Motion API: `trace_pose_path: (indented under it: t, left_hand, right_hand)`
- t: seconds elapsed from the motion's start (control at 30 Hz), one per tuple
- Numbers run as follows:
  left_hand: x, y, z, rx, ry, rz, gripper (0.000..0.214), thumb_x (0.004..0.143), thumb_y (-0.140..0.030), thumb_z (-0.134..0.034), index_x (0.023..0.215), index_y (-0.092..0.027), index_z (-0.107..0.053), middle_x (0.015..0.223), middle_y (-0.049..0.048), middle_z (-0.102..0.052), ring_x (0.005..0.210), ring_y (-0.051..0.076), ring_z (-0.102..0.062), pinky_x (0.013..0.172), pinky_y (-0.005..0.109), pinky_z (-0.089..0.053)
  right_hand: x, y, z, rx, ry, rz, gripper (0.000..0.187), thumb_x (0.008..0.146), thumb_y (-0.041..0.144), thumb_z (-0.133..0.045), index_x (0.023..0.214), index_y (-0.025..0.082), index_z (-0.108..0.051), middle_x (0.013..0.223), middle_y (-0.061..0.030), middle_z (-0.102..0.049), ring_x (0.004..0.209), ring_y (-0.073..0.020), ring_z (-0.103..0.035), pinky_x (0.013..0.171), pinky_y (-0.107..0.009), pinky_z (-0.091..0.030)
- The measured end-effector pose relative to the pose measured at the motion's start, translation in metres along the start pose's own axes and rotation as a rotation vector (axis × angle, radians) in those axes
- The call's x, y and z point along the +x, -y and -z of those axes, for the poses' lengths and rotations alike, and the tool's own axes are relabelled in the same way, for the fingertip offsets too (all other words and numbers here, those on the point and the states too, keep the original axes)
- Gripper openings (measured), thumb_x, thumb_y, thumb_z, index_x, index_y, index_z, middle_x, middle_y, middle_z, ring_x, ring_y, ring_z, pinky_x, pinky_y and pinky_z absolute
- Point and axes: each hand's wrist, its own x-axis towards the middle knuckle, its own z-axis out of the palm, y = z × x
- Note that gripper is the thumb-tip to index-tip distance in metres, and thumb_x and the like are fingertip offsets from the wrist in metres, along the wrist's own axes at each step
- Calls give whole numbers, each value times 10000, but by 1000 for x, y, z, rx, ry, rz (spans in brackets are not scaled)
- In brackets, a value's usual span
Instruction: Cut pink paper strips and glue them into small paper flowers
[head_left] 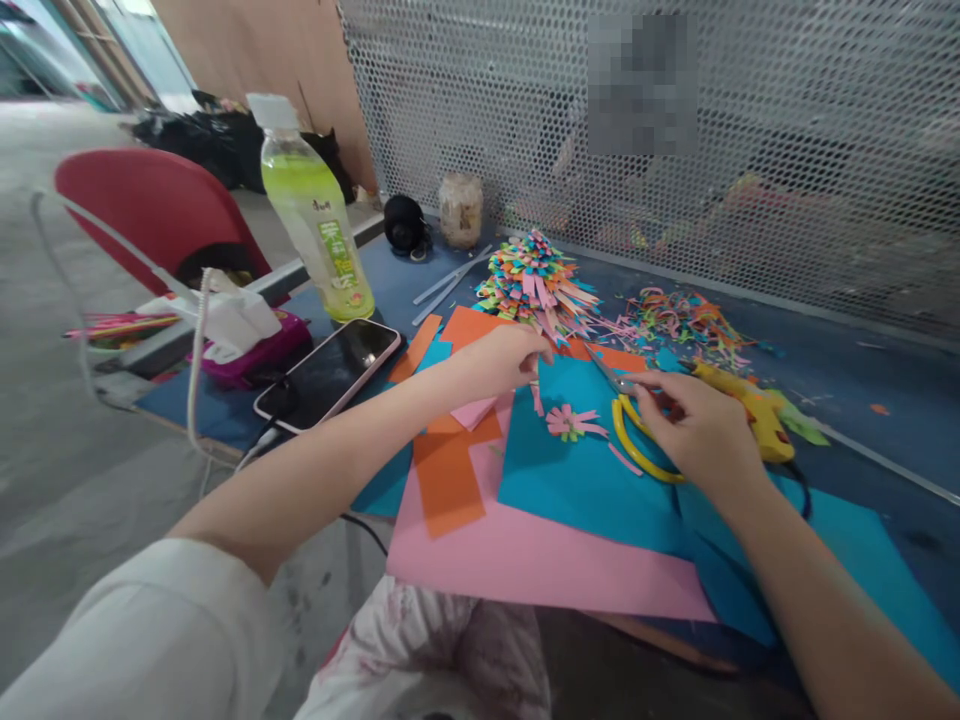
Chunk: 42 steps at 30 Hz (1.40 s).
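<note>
My right hand [697, 425] pinches the scissors [626, 400] near their pivot. Their yellow handle loops lie over blue paper [585, 490], and the blades point away to the upper left. My left hand [514, 358] is closed with its fingers curled down at the blue sheet's far edge; what they hold, if anything, is hidden. A narrow pink paper strip [537, 400] shows just below those fingers. Between my hands lies a fringed pink and green paper flower [571, 422]. Beyond my left hand is a heap of fringed multicoloured paper pieces [536, 280].
Pink paper [540, 560] and orange pieces [450, 485] lie under the blue sheet. A yellow glue gun [765, 420] sits beyond my right hand, near paper scraps [690, 320]. A phone [330, 372], drink bottle [319, 220] and tissue pack [247, 340] stand left. Perforated metal [480, 90] closes the back.
</note>
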Motion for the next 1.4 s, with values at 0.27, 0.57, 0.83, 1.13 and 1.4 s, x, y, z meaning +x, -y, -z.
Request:
trace_pose_path:
  t: [0.27, 0.57, 0.83, 1.13, 1.4]
  left_hand:
    - [0, 1, -4, -115, -22, 10, 362, 742, -94, -562, 1093, -161, -619, 971, 59, -660, 717, 91, -614, 676, 202, -479]
    - [-1, 10, -11, -119, -49, -45, 373, 744, -129, -541, 1099, -194, -635, 866, 33, -694, 733, 117, -615, 695, 224, -477]
    - [-2, 3, -7, -92, -55, -54, 196, 763, -179, -523, 841, -150, -700, 855, 57, -712, 755, 143, -632, 683, 227, -456]
    - [-2, -1, -7, -126, -177, -50, 240, 763, -128, -502, 892, -166, -701, 962, 63, -696, 902, 162, -618, 813, 270, -470]
    - [-2, -6, -3, -257, -320, -19, 193, 810, -186, -534, 904, -167, -702, 873, 44, -695, 786, 117, -595, 712, 224, -462]
  right_hand:
    - [0, -1, 1, 0, 12, -6, 236, 900, 330, -411, 944, 250, -629, 897, -76, -685, 785, -252, -644, 648, -386, -511]
    - [2, -5, 5, -11, 10, -61, 215, 883, 304, -420, 922, 254, -626, 917, -88, -690, 736, -243, -635, 647, -374, -497]
    - [10, -29, 35, -422, 55, -585, 308, 828, 406, -436, 873, 214, -672, 834, -149, -682, 723, -284, -628, 554, -359, -400]
    - [2, -117, 23, -505, 134, -1071, 584, 551, 734, -571, 645, 169, -689, 676, -280, -611, 676, -390, -609, 530, -491, -342]
    - [-3, -132, 9, -419, 270, -1057, 781, 508, 787, -546, 893, 130, -715, 770, -291, -622, 722, -386, -600, 543, -475, -354]
